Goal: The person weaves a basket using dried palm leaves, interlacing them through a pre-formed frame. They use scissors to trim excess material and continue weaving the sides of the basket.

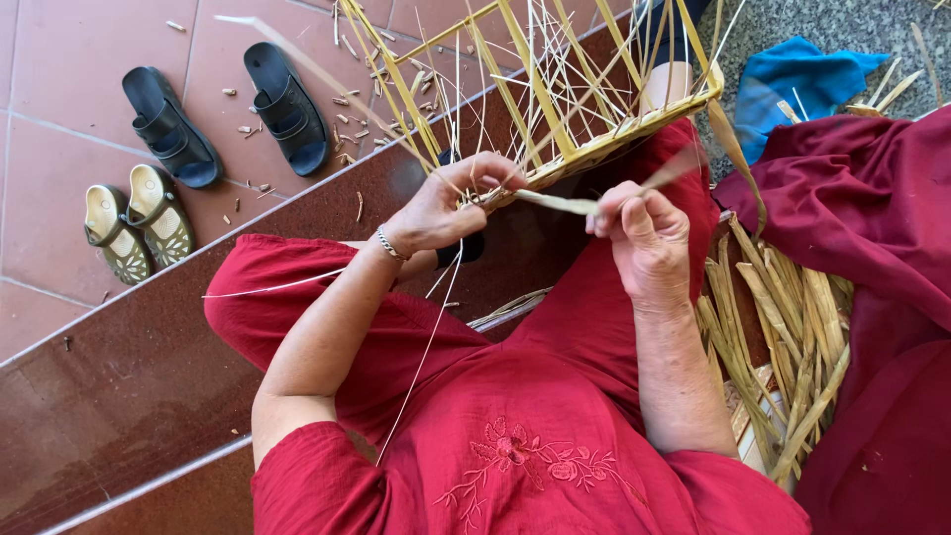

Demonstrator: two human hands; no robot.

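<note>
Both hands were on the work: our left hand (436, 208) gripped the woven rim of the half-built pale-yellow cane basket frame (584, 119), fingers curled shut on it, likely to steady it. Our right hand (644, 238) pinched a flat pale straw strip (560, 202) between thumb and fingers, end aimed at the rim beside the left thumb, looks like feeding it into the weave.

Basket sat on our lap over the red embroidered dress (535, 436), tilted away, uprights fanning out toward the far side. A thin loose fibre (426, 347) hung from the left hand down over the lap.

Stock was close: a bundle of dried yellow-green flat leaves (783, 347) lay just right of the right forearm, near reach, partly under a dark red cloth (872, 258). A blue cloth (802, 74) lay far right.

Left side was open: a brown polished stone step edge (119, 386) ran diagonally, terracotta tile floor (59, 59) beyond it. A pair of black sandals (228, 114) and a pair of green-beige patterned shoes (134, 223) sat well apart from the hands. Right side tight; room to swing strips was left and far.
</note>
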